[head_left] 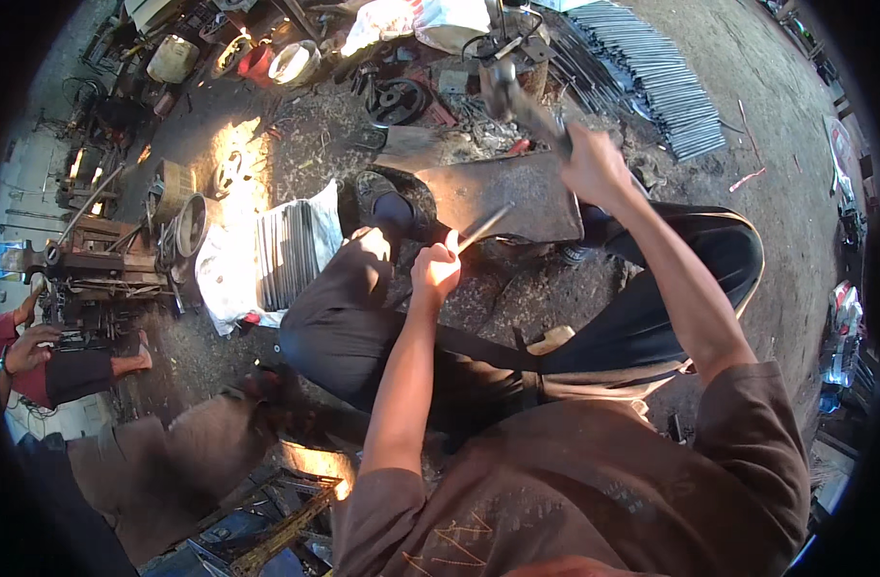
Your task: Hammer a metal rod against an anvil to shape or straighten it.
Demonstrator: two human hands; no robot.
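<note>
My left hand (pixel 435 273) is closed around a short metal rod (pixel 484 225), whose free end points up and to the right over a broad flat metal block (pixel 505 188). Whether the rod touches the block I cannot tell. Raised over the block's right side, my right hand (pixel 594 169) grips a hammer (pixel 536 113) by its handle. The hammer's head, somewhat blurred, hangs above the far side of the block. The block lies on the ground between my bent legs.
On the left, metal rods (pixel 288 252) lie on a white sack (pixel 230 274). A larger row of rods (pixel 652 82) spreads at the far right. Beyond the block sits a dark wheel (pixel 399 100). Another person (pixel 50 361) is beside a workbench (pixel 103 260) at the left edge.
</note>
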